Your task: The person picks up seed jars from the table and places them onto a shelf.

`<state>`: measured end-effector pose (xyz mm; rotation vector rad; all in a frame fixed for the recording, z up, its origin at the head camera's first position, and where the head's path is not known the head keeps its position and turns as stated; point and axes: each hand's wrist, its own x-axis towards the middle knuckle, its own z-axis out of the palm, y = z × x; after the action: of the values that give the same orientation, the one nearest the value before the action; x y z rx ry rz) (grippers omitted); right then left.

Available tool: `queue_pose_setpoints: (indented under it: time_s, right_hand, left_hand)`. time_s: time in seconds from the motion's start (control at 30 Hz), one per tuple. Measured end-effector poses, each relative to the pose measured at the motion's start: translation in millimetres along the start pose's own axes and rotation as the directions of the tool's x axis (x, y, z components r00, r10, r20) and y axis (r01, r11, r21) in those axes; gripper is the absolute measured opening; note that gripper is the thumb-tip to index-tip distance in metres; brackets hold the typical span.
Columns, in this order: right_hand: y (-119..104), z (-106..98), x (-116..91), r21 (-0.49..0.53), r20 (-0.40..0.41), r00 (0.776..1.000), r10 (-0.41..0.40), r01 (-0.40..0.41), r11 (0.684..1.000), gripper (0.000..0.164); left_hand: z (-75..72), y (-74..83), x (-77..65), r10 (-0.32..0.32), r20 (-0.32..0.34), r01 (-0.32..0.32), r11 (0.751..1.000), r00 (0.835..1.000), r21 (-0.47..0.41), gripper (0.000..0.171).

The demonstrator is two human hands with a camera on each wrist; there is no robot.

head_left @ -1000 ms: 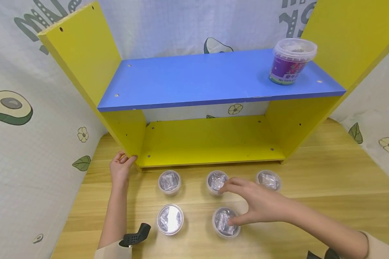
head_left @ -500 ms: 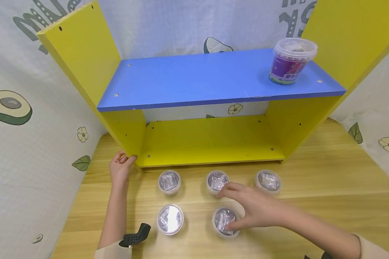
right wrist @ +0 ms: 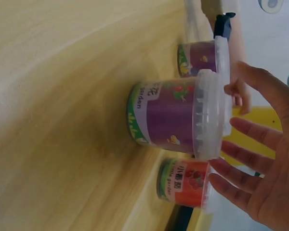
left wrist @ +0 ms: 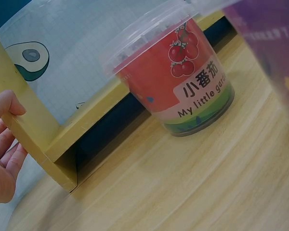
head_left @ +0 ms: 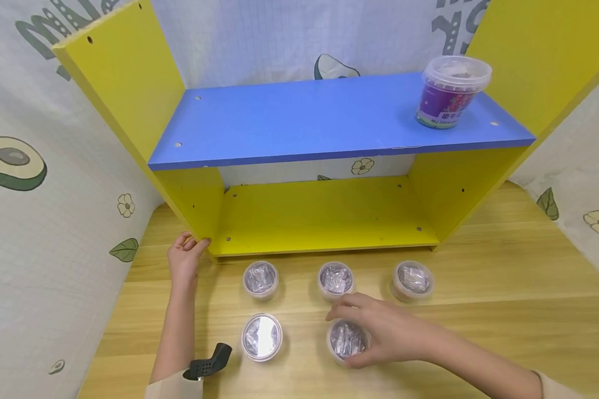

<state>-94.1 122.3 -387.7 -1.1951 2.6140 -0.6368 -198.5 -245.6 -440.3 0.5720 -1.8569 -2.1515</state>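
Observation:
My left hand [head_left: 186, 260] pinches the lower front edge of the yellow left side panel [head_left: 122, 100], thumb inside and fingers outside. With fingers spread, my right hand [head_left: 389, 332] straddles the front middle tub [head_left: 346, 339]. In the right wrist view that tub is a purple-labelled plastic bucket [right wrist: 168, 113] with a clear lid; thumb and fingers lie around the lid, and contact is hard to tell. Behind it stands another lidded tub [head_left: 336, 279]. The left wrist view shows a red tomato-labelled bucket [left wrist: 183, 82] near my left hand.
The yellow shelf unit has a blue upper board [head_left: 299, 122] bearing a purple bucket [head_left: 451, 94] at its right. More lidded tubs stand on the wooden table: front left [head_left: 262, 338], back left [head_left: 260, 280] and back right [head_left: 413, 280]. Patterned cloth [head_left: 80, 266] hangs around.
My right hand has moved down and slightly left, from between the two middle tubs to around the front middle one. The left hand keeps its grip on the panel.

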Motion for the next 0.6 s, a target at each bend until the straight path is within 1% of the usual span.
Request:
queue_pose_setpoints:
  time_s: [0.2, 0.37, 0.47, 0.6]
  right_hand:
    - [1, 12, -1, -0.048, -0.03, 0.999, -0.033, 0.032, 0.998, 0.059]
    - [4, 19, -3, -0.063, -0.071, 0.994, -0.08, 0.076, 0.995, 0.06]
    - [4, 21, -3, -0.066, -0.083, 0.993, -0.085, 0.08, 0.995, 0.061]
    - [3, 21, -3, -0.065, -0.079, 0.994, -0.074, 0.069, 0.995, 0.061]
  left_hand:
    - [-0.4, -0.5, 0.7, 0.003, 0.001, -0.003, 1.0, 1.0, 0.003, 0.021]
    - [-0.1, -1.0, 1.1, 0.002, -0.01, -0.002, 1.0, 1.0, 0.003, 0.022]
    - [0.0, -1.0, 1.0, 0.002, -0.012, -0.002, 1.0, 1.0, 0.0, 0.022]
    - [0.2, -0.1, 0.5, 0.007, -0.009, -0.007, 1.0, 1.0, 0.007, 0.022]
